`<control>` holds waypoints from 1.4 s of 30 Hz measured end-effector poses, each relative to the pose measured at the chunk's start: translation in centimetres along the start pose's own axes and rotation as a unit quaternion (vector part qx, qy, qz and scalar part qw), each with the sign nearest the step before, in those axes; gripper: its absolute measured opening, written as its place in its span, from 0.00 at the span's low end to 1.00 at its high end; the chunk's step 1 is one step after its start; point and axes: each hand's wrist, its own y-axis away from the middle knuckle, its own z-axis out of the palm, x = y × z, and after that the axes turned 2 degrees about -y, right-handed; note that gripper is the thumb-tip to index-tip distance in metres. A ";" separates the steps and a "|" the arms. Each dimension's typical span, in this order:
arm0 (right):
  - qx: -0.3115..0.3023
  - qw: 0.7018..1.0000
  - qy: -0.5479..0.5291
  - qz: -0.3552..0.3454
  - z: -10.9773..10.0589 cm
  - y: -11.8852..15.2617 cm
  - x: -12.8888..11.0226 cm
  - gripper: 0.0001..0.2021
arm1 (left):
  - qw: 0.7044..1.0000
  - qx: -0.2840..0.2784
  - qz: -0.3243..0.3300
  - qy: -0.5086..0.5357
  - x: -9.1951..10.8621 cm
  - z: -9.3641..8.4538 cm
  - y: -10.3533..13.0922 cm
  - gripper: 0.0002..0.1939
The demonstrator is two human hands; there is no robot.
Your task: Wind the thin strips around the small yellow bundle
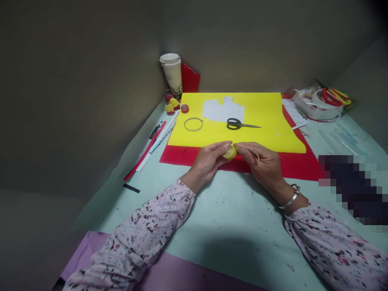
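Both hands meet over the front edge of the big yellow sheet (236, 117), which lies on a red sheet (291, 165) on the pale green tabletop (230, 218). Between them is a little yellow roll (229, 152) made of ridged paper. The left hand (209, 159) is closed around the roll, with its fingertips pinching the round side. The right hand (263, 163) is closed too, pinching the loose yellow strip that comes off the roll.

The roll looks very light and soft. It would squash if squeezed hard, and it looks ready to spring open if let go. The best place to hold it seems to be around its round side, with gentle fingers, while the other hand keeps the strip end tight.

Black scissors (239, 124) lie farther back on the yellow sheet, near a white paper piece (222, 110) and a thin ring (193, 124). A paper cup (172, 74) stands in the far corner.
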 end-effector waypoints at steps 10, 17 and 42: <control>-0.022 0.998 0.034 -0.050 0.0 0.1 0.2 0.09 | 1.000 0.020 0.000 0.015 0.1 0.3 0.3 0.06; -0.052 0.993 0.073 -0.075 0.0 0.3 0.5 0.15 | 0.997 0.062 0.037 0.019 -1.1 0.8 0.3 0.06; -0.073 0.997 -0.022 0.030 -0.8 1.1 0.3 0.14 | 0.996 -0.062 -0.028 -0.051 -0.6 -0.7 0.6 0.12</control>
